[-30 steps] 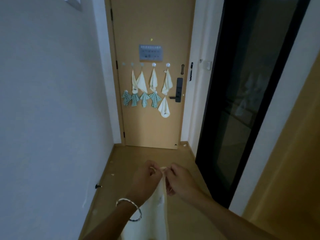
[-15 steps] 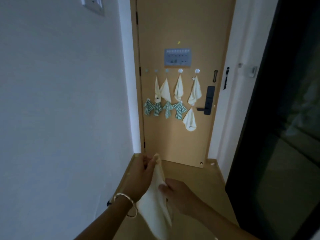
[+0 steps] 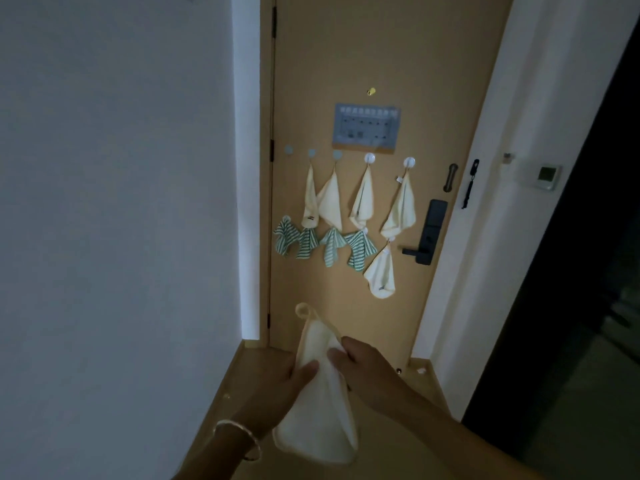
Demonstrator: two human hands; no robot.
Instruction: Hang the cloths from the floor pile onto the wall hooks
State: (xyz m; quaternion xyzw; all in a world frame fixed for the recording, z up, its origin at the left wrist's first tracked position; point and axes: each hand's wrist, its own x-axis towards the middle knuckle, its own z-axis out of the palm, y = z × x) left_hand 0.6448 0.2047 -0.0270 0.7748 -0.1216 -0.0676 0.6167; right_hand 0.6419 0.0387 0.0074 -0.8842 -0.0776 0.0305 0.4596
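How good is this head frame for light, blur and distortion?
Head view: dim overall, no glare, with one pale light strip just left of the door. Head view: wide-angle bending slants the door's edges. Head view: the held cream cloth is soft but legible; print on the notice is unreadable.
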